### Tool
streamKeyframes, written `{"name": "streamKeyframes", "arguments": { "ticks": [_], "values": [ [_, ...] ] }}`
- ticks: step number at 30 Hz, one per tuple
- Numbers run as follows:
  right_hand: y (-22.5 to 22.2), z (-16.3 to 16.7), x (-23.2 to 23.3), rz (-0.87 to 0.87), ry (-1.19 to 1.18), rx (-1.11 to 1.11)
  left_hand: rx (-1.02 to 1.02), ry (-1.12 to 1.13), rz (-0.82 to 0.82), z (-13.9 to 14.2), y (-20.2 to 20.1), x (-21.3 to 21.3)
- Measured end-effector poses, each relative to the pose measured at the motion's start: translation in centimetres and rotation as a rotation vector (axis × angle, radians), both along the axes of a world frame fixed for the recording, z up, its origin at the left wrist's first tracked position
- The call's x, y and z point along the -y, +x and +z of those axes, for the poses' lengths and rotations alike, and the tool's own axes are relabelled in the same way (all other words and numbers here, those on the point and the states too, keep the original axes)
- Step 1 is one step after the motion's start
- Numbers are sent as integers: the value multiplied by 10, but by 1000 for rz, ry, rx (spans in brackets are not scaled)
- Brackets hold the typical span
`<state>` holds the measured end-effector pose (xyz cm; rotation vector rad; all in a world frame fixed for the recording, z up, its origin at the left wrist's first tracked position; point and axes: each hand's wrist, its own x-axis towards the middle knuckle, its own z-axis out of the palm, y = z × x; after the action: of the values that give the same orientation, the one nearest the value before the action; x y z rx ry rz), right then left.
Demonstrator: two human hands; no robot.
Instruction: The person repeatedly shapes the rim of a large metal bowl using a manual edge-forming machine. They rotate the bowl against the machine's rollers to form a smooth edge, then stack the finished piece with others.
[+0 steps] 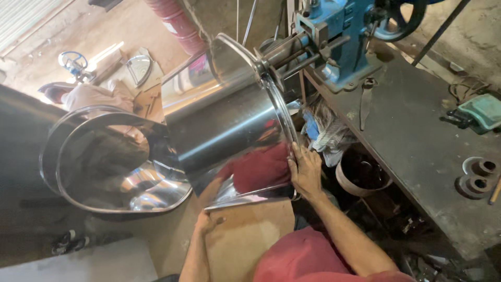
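Large shiny steel drum (224, 109) in the centre of the frame, long axis slanting from lower left to upper right, rim end pressed into the rollers of the blue bench machine (334, 42) at upper right. Right hand (307, 169) just below and right of the drum, palm flat against the rim edge, fingers spread upward along the metal, not wrapped around anything. Left hand (207, 222) lower, at centre bottom, thumb and fingers closed lightly on the near edge of the drum's lower wall beside a tan board (245, 237); exact hold partly hidden by the sheet. Right hand nearer the machine end, left hand nearer the free end. Drum wall reflecting the red shirt (308, 256). To the left, touching or just beside the drum, a second open steel shell (117, 162), mouth facing the camera, crowding the lower left. To the right, a dark steel workbench (417, 151) running diagonally, its edge close to the right forearm; a dark round bucket (362, 177) and bundled rags (326, 133) tucked under it, near the right hand. Round metal discs (477, 177) and a green tool (480, 112) at the far right of the bench, well apart. Upper left more open: dusty floor, another person crouched (88, 96).
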<state>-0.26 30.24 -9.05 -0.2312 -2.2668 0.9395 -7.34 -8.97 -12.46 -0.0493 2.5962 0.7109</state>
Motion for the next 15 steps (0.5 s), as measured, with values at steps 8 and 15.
{"name": "streamKeyframes", "arguments": {
  "ticks": [8,15],
  "values": [
    [0,4,-1,19,-134,84,2,466,-57,-28,-10,6],
    [-2,39,-4,23,-217,26,-658,95,-398,-29,1,-3]
  ]
}}
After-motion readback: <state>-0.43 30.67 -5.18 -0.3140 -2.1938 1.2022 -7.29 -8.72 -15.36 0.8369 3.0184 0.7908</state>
